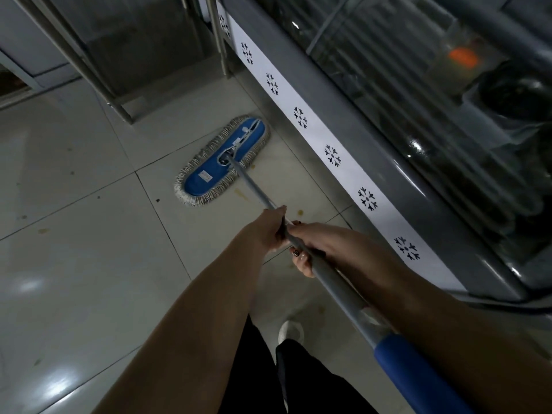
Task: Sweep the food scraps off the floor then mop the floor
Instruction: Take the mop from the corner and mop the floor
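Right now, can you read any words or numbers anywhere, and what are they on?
No word or number here can be read.
The white tag on the blue mop head: too small and blurred to read.
The white strip along the cabinet: only black snowflake signs, no letters.
The orange patch behind the cabinet glass: blurred, cannot tell.
The mop handle: no writing shows.

Glass-topped chiller (373, 124), white snowflake-printed strip (316, 135) along its side, steel legs (221, 40) beyond, blurred orange thing (463, 56), perhaps food, inside.
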Tool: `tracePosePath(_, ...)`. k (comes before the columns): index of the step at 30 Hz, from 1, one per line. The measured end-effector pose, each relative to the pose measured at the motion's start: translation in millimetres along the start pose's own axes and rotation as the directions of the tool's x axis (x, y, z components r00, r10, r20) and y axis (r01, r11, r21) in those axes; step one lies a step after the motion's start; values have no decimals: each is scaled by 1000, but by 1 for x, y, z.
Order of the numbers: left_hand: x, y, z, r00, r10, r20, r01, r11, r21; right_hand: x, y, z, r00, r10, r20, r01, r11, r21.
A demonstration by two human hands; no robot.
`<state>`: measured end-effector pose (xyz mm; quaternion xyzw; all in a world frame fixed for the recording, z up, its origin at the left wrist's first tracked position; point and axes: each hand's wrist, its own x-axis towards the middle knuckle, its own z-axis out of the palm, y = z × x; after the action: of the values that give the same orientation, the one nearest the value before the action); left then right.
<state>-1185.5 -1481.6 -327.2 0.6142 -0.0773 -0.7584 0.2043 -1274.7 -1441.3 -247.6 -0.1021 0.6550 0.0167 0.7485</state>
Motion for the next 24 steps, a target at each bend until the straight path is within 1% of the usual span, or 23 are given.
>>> tracePosePath(3, -5, 21, -6, 999, 6, -41, -3, 998, 65, -3, -18, 11, 1000, -5, 12, 5, 999, 41)
tracePosePath(7, 6, 46, -18, 997, 7, -80, 3, 992, 123, 8, -46, 19, 999, 43, -15, -43, 999, -14)
tracePosePath(9, 16, 51, -23, 997, 19, -73, -10, 991, 130, 18, -51, 21, 999, 51, 6, -51, 999, 8)
tracePosePath(13, 32, 64, -45, 995, 57, -80, -56, 998, 16, 39, -65, 43, 996, 90, 15, -90, 996, 25)
tracePosePath(16, 44, 82, -66, 995, 58, -78, -58, 998, -3, 54, -85, 61, 997, 66, 39, -69, 994, 84)
tracePosePath(20, 53, 114, -77, 995, 76, -70, -78, 997, -24, 64, -114, 66, 994, 0, 111, -19, 985, 172)
tracePosePath(22, 55, 127, -75, 995, 87, -52, -90, 994, -68, 66, -128, 63, 990, -52, 129, 23, 975, 222)
tracePosePath(24, 59, 135, -73, 995, 93, -23, -95, 987, -126, 72, -139, 60, 979, -112, 169, 56, 950, 308)
